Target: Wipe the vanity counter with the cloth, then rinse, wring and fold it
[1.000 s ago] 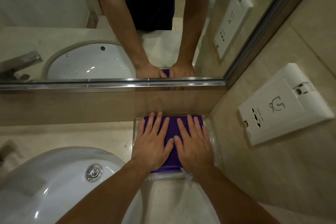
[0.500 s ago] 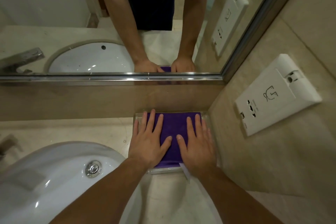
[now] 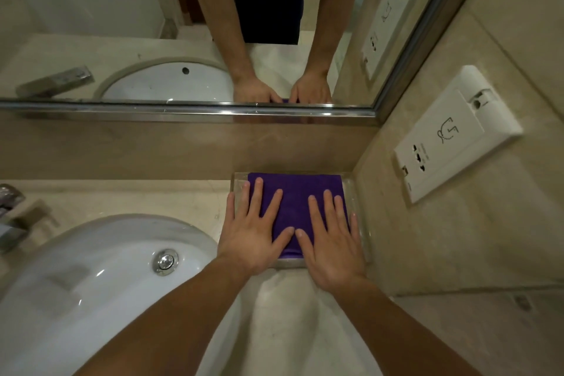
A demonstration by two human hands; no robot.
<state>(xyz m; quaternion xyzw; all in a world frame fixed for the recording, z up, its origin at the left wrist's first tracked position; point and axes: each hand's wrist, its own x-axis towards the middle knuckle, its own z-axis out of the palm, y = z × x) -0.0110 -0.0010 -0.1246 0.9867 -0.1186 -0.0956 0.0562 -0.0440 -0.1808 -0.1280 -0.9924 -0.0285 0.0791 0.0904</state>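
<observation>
Under both flat palms, a folded purple cloth (image 3: pixel 297 195) lies in a shallow clear plastic tray (image 3: pixel 361 232), tucked into the wall corner ahead of the fingertips. Left hand (image 3: pixel 253 232) and right hand (image 3: pixel 332 247) are spread, fingers straight, pressing down; nothing gripped.

Risks, as judged: sideways pressure could skate the light tray across the beige stone counter (image 3: pixel 152 198) toward the white ceramic basin (image 3: pixel 91 268) left of the left hand. A careless lift-off could drag the folds open.

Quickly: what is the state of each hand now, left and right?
Left hand: open, fingers straight, pressing flat on the purple cloth.
Right hand: open, fingers straight, pressing flat on the same cloth.
</observation>
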